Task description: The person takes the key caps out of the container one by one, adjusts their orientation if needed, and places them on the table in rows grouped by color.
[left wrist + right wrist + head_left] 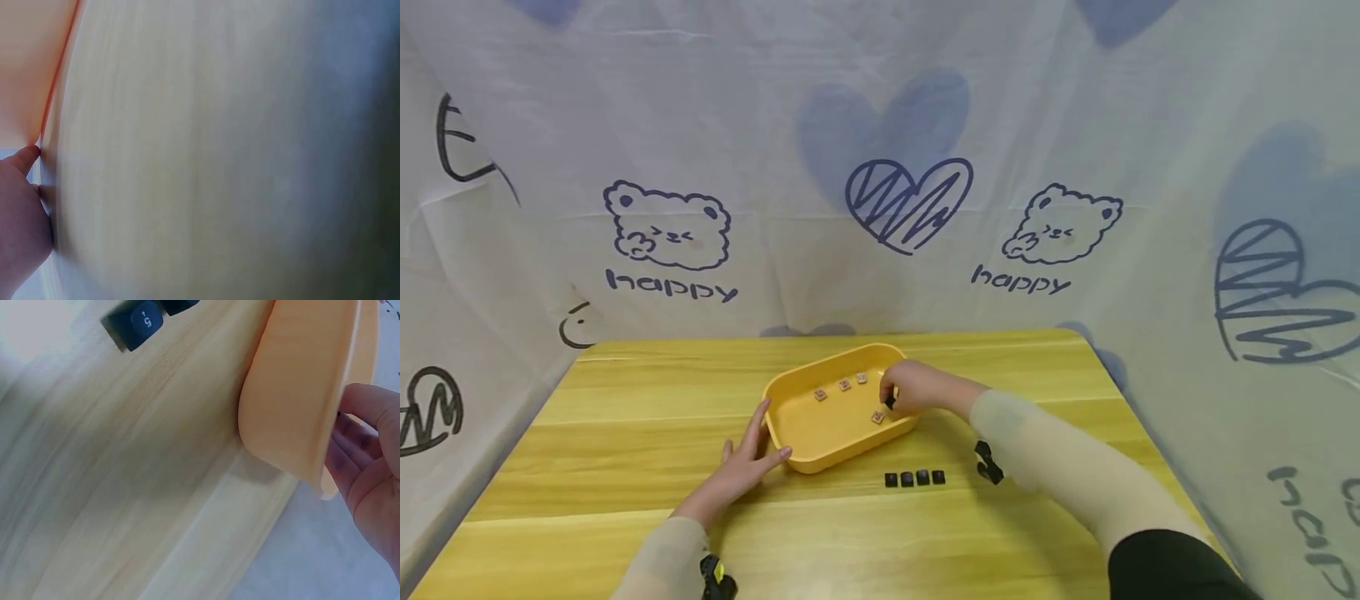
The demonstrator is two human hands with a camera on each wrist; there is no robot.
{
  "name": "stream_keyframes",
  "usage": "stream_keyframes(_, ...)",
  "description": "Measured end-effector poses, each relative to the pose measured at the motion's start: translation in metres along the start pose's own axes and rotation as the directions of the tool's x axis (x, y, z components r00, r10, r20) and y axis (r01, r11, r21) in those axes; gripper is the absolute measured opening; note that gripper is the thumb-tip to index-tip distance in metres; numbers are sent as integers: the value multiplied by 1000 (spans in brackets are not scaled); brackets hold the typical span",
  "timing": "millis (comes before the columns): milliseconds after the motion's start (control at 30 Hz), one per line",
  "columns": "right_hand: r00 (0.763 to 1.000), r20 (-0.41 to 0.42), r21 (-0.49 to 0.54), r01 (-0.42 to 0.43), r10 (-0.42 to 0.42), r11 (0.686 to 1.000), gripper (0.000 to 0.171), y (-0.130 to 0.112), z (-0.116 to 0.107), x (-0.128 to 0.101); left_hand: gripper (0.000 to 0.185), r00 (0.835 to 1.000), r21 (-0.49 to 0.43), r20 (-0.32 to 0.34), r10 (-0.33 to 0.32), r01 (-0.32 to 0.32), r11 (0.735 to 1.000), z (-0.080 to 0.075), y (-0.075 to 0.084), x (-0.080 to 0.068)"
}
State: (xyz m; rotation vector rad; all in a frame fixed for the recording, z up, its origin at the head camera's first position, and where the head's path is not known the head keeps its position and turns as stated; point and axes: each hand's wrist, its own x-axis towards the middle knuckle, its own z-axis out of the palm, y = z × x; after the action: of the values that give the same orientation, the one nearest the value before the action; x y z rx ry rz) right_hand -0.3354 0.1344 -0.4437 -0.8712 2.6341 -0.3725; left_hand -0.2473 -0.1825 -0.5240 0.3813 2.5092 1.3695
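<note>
A yellow tray (827, 460) with rounded corners sits on the wooden table. My left hand (743, 468) touches the tray's left end, thumb and fingers spread and fairly straight. Over the tray's right end, my right hand (921, 387) pinches a small black keycap (890, 402), mostly hidden by the fingers. Inside the tray lie several small pinkish-brown square pieces with dark marks; one square piece (877, 417) is just below the right hand. In front of the tray stands a short row of black keycaps (922, 477). One keycap (142, 324) shows a 5 in the right wrist view.
The wooden table (625, 433) has its far edge against a pale cloth (790, 275) printed with hearts and bears. The same cloth hangs on both sides. A small black device is strapped to each wrist.
</note>
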Motion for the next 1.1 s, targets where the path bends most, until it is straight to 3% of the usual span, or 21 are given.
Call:
stream_keyframes(200, 997, -41, 13, 58, -58, 998, 15, 0, -5, -14, 91, 1000, 0, 6, -6, 6, 1000, -1, 4, -2)
stream_keyframes(633, 990, -124, 215, 92, -66, 972, 16, 3, -14, -55, 90, 1000, 11, -8, 4, -3, 1000, 2, 0, -1)
stream_keyframes(867, 982, -176, 218, 111, -73, 969, 16, 10, -9, -72, 90, 1000, 6, -2, -1, 1, 1000, 2, 0, 0)
stream_keyframes(1100, 974, -210, 233, 139, -90, 963, 25, 16, -3, -87, 90, 1000, 4, 4, -6, 6, 1000, 1, 0, 0)
